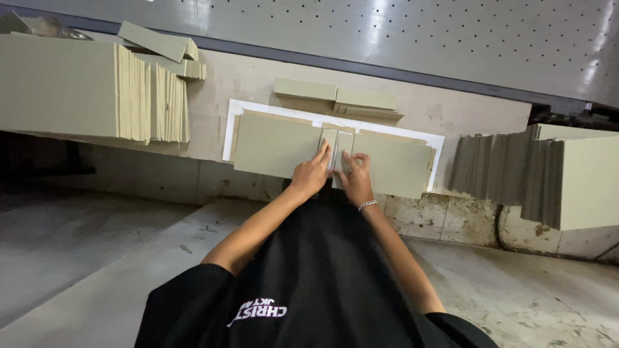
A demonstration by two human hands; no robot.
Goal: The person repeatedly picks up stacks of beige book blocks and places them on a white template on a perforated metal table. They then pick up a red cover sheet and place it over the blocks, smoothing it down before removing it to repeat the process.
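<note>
Grey-green narrow board strips [336, 143] are pressed flat by open left hand [313, 174] and right hand [354, 177], fingertips down, between two larger boards [274, 145] at the workbench [219, 84] front edge.

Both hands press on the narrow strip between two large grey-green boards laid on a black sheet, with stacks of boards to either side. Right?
Not quite: the sheet under the boards is white, not black, as the head view shows. Otherwise yes: left hand and right hand press on the narrow strip between the two boards, with stacks at either side.
</note>
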